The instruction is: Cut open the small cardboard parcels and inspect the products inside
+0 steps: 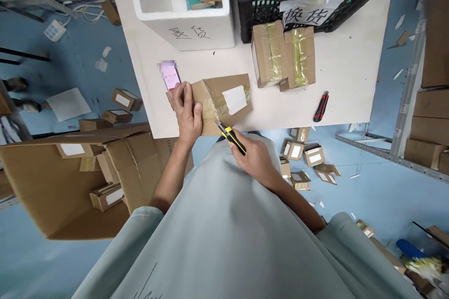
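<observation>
A brown cardboard box with clear tape and a white label lies at the table's front edge. Its left end is under my left hand, whose bent fingers grip the cardboard. My right hand is closed around a black and yellow utility knife. The knife's tip points up and left at the box's near edge, close to the tape; whether the blade touches it I cannot tell. Just beyond my left fingers lies a phone with a lit, partly blurred screen.
Two taped boxes stand beyond, before a black crate of packages. A white foam bin holds books. A red and black utility knife lies at right. A large open carton stands left; small boxes litter the floor.
</observation>
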Demonstrator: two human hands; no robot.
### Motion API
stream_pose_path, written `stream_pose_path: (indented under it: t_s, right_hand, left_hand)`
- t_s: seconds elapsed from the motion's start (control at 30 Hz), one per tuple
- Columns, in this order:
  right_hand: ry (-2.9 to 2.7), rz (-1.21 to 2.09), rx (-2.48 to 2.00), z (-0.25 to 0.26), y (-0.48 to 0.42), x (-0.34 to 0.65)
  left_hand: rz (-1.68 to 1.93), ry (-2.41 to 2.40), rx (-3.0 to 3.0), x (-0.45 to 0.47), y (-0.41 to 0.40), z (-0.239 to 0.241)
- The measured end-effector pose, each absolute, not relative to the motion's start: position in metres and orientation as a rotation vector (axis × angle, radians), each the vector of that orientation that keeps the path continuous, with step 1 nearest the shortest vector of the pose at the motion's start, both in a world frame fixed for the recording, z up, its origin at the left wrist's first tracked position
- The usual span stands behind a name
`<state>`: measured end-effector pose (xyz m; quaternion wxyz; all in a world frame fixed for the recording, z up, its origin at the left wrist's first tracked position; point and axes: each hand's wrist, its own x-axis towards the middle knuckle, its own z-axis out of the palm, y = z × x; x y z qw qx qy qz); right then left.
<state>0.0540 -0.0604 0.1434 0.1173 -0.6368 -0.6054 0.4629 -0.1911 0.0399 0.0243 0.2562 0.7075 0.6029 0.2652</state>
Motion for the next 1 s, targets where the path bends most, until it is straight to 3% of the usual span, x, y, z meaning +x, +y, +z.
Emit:
stream_pose_path:
  t_s: [0.43,1.0]
  right_hand:
    - [-1.693,1.274,-1.892,0.141,-0.016,0.057]
    - [-1.804,1.456,-1.912,0.159,-0.043,0.066]
  left_hand:
    - [0.701,1.640,1.955,-0.188,0.041,0.020]
    - [0.703,1.646,1.866,-0.195,0.040,0.020]
